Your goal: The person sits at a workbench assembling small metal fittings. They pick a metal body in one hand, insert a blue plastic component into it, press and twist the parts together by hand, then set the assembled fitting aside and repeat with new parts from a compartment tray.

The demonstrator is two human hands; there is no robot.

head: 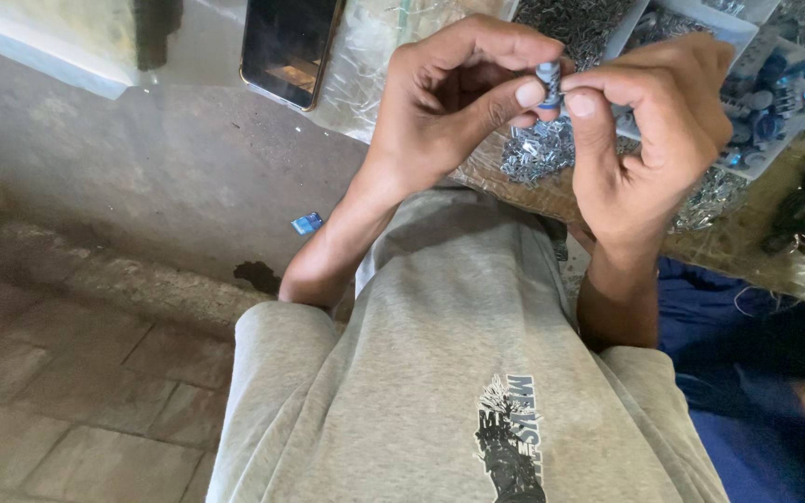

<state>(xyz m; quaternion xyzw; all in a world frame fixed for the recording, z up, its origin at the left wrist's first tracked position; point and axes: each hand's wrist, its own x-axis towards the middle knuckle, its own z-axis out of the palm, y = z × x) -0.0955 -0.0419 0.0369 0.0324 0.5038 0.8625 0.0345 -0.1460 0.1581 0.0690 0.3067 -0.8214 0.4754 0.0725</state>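
Observation:
Both my hands are raised in front of my chest and meet on one small part [549, 82], grey-blue and ribbed, roughly cylindrical. My left hand [449, 102] pinches it from the left with thumb and fingertips. My right hand [649, 140] presses on it from the right with the thumb tip, fingers curled behind. Below the hands lies a heap of small shiny metal pieces [538, 149] on a clear plastic sheet.
A dark phone [289, 42] lies on the surface at the top. White trays [775, 88] at the top right hold blue and grey parts. A small blue scrap [306, 223] lies on the concrete floor. Another person's blue-clad leg [757, 373] is at my right.

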